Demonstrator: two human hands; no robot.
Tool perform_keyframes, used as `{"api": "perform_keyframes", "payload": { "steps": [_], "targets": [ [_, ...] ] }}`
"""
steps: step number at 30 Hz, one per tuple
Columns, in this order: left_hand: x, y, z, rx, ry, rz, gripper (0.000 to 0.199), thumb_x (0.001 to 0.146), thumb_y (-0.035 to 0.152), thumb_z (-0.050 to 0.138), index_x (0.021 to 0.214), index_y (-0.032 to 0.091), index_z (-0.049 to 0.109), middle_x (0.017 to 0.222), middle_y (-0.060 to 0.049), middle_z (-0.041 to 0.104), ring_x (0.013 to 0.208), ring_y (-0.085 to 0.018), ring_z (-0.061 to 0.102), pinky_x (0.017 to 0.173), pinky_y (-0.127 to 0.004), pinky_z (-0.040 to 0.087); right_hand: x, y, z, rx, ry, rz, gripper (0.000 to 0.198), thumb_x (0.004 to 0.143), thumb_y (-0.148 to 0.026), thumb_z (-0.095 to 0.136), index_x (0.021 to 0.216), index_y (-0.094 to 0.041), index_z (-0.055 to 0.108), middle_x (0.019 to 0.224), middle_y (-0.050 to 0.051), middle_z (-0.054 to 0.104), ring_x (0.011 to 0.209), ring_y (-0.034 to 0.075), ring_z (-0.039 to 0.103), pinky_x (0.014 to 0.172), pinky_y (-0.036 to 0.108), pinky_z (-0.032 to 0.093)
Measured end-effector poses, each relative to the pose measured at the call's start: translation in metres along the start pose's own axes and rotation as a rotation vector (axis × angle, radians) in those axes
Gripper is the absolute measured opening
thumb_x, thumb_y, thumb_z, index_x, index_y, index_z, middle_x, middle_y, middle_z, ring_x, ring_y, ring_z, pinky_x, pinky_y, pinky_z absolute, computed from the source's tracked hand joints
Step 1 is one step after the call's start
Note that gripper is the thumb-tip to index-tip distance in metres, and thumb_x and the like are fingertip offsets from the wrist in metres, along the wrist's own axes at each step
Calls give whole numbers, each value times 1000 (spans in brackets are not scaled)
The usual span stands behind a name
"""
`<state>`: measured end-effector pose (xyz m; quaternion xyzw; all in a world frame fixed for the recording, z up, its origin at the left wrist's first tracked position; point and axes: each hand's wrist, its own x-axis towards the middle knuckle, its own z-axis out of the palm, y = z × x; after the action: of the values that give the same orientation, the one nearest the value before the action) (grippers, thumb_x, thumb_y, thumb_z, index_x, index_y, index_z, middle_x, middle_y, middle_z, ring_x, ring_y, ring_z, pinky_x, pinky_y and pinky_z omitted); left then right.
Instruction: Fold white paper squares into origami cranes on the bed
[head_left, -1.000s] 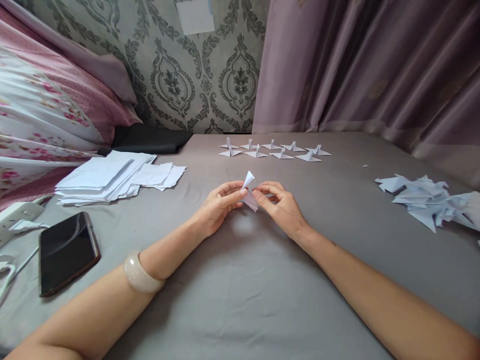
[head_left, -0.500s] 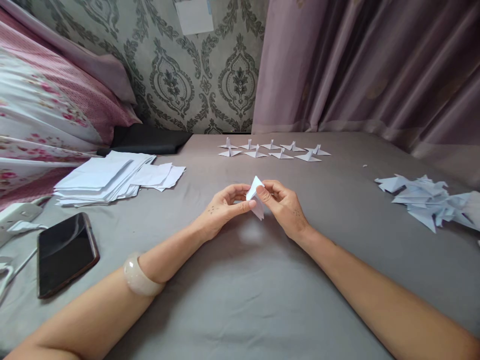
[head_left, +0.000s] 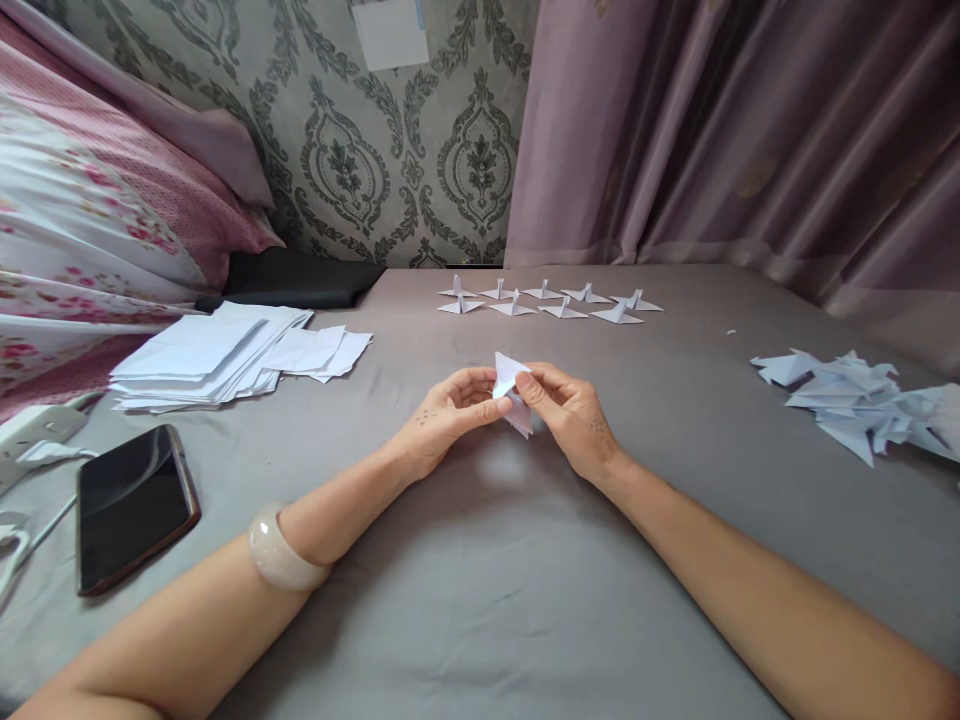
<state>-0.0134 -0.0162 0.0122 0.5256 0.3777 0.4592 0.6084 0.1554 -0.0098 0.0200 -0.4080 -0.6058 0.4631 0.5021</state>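
A small piece of folded white paper (head_left: pixel 510 374) is held between both hands, just above the grey cloth surface (head_left: pixel 480 560). My left hand (head_left: pixel 454 420) pinches its left side, thumb in front and fingers behind. My right hand (head_left: pixel 566 410) grips the right side, with the thumb pressed on the upper front fold. The paper shows a pointed flap at the top and narrower points hanging below the thumbs. Parts of it are hidden by the fingers. Beyond the hands stand several folded paper cranes (head_left: pixel 513 306) in two rows.
On the left lie a stack of white paper sheets (head_left: pixel 195 350), smaller paper squares (head_left: pixel 322 350), a phone (head_left: pixel 135 510) and a white power strip (head_left: pixel 37 435). A black folded item (head_left: pixel 300 278) is behind them. A heap of folded paper pieces (head_left: pixel 862 400) lies at the right.
The top flap of the folded paper has tilted left and now looks wider, its tip shifted from centre to left. Both hands stay nearly in place, still gripping it.
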Motion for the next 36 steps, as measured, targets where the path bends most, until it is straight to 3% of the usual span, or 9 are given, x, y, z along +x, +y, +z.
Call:
{"api": "perform_keyframes", "payload": {
  "steps": [9, 19, 26, 30, 36],
  "targets": [
    [2, 0, -1, 92, 56, 61, 46, 75, 32, 74, 114, 17, 56, 106, -9, 65, 97, -21, 61, 92, -38, 44, 4, 10, -5, 135, 7, 42, 34, 82, -52, 58, 83, -20, 70, 78, 2, 62, 79, 15, 56, 73, 28, 44],
    [1, 0, 0, 74, 64, 81, 44, 75, 32, 74, 113, 17, 57, 109, -9, 64, 99, -21, 60, 92, -37, 43, 6, 9, -5, 336, -79, 167, 36, 80, -54, 60, 79, -20, 70, 79, 2, 61, 77, 14, 55, 72, 29, 44],
    [3, 0, -3, -86, 144, -22, 36, 76, 35, 73, 107, 20, 62, 106, -5, 65, 97, -17, 59, 82, -29, 43, 2, 5, -2, 64, -92, 88, 25, 76, -40, 68, 94, -22, 70, 97, 4, 68, 90, 17, 60, 84, 33, 44],
    [4, -1, -4, -186, 156, -59, 34, 74, 36, 74, 102, 19, 64, 101, -4, 66, 93, -16, 60, 79, -29, 44, 0, 7, 1, -158, -128, -54, 24, 75, -34, 68, 96, -22, 69, 104, 5, 67, 91, 18, 60, 81, 34, 45],
    [5, 1, -3, -204, 179, -64, 34, 73, 37, 74, 100, 18, 64, 93, -4, 68, 88, -16, 63, 77, -28, 45, -1, 9, 2, -259, -149, -134, 27, 74, -31, 69, 100, -23, 67, 110, 5, 64, 97, 18, 59, 81, 33, 46]
  ]
}}
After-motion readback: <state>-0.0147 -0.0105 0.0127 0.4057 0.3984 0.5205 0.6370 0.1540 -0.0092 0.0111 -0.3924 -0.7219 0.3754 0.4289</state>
